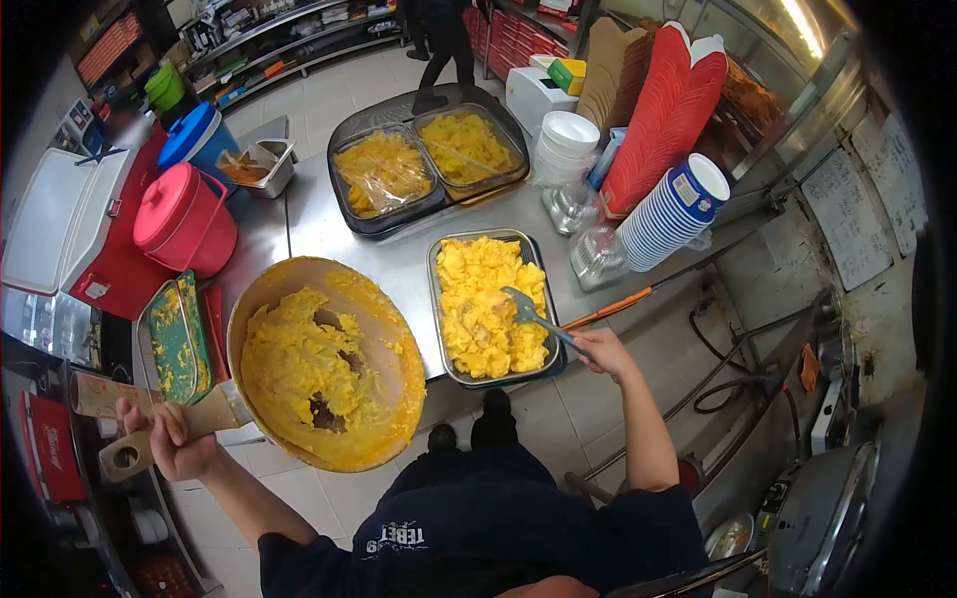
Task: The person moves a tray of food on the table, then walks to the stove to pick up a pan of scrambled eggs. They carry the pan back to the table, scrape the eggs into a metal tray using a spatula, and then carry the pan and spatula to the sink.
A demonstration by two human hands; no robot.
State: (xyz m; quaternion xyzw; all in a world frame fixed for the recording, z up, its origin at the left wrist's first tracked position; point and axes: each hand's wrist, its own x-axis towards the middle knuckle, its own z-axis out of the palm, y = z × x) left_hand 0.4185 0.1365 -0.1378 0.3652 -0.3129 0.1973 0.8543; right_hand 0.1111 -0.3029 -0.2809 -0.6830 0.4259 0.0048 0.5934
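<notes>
My left hand (179,445) is wrapped round the wooden handle (207,414) of a large pan (404,399), tilted beside the counter's front edge. Scrambled egg (299,364) clings to the pan's inside. With my right hand (606,353) I grip a grey-blue spatula (550,325). Its head rests on the scrambled egg (478,289) heaped in a rectangular metal tray (435,299). That tray stands at the counter's front edge, right of the pan.
Behind the tray sit two film-covered egg containers (384,169). Stacked blue cups (673,214), red cartons (663,120) and white lids (568,135) stand right. A red bucket (184,219) and green tray (179,344) lie left. A person (449,50) is at the back.
</notes>
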